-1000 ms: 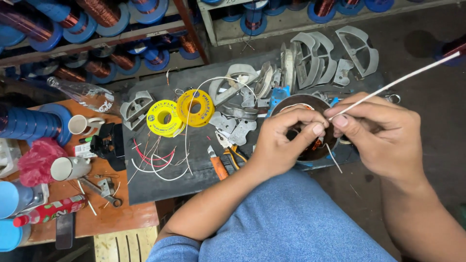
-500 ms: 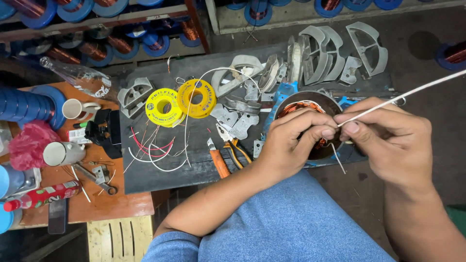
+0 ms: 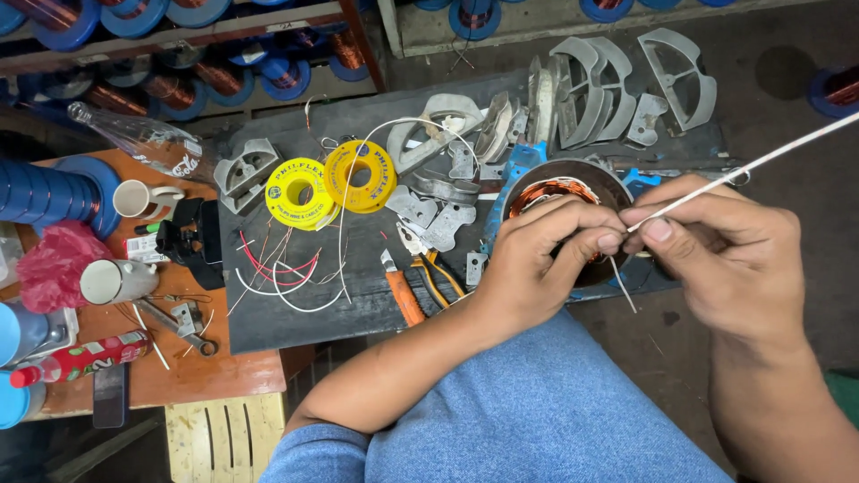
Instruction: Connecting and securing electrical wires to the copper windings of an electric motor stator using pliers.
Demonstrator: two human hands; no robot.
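Left hand (image 3: 537, 259) and right hand (image 3: 725, 250) both pinched shut on thin white sleeving (image 3: 743, 167), over copper-wound stator (image 3: 559, 192) at dark board's (image 3: 295, 313) right edge. Pliers (image 3: 429, 264) nearby.

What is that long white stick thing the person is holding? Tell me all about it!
It is a thin white sleeve, like a skinny tube or straw, and it looks like plastic or fabric insulation. It is straight and slanted, running from the fingertips up toward the top right edge of the picture. The right hand pinches its lower end between thumb and finger, and the left hand meets it there with its fingertips. A fine wire hangs down below the pinch. It sits just above the round motor stator with copper windings.
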